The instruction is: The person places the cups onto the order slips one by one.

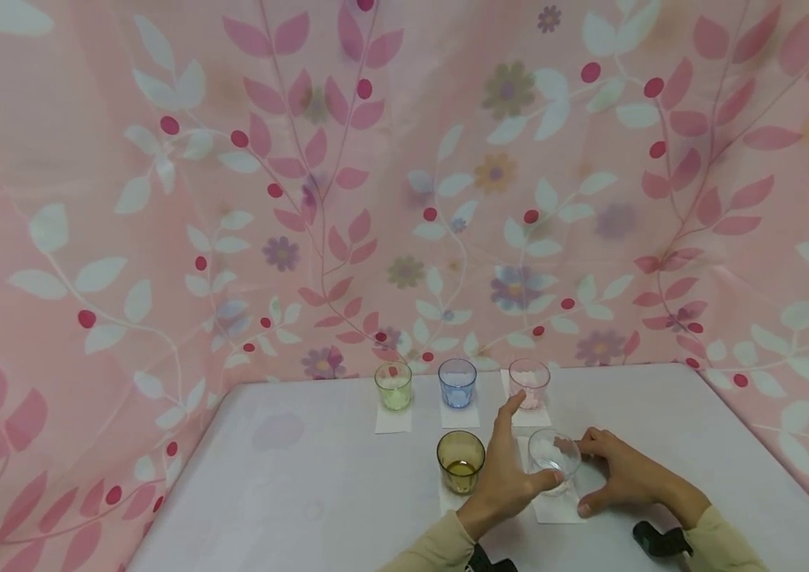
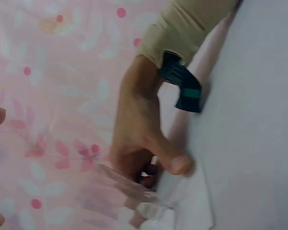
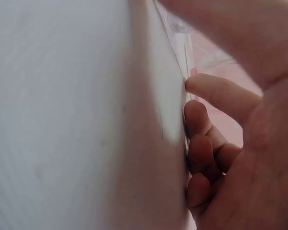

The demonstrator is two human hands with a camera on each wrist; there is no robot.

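A clear glass (image 1: 553, 457) stands on a white paper square (image 1: 558, 508) at the front right of the group; it is also partly visible, blurred, in the left wrist view. My left hand (image 1: 508, 473) is at its left side, thumb and fingers spread wide, the thumb tip overlapping the glass; contact cannot be told. On the other side, my right hand (image 1: 626, 477) rests low by the paper, fingers partly bent and thumb apart. In the right wrist view its fingertips (image 3: 198, 117) are at the white surface. An amber glass (image 1: 461, 465) stands just left of my left hand.
Behind them, a green glass (image 1: 393, 389), a blue glass (image 1: 458, 385) and a pink glass (image 1: 533, 381) stand in a row on paper squares. A white-covered table (image 1: 290, 485) carries everything. A pink floral curtain (image 1: 390, 199) hangs along the back.
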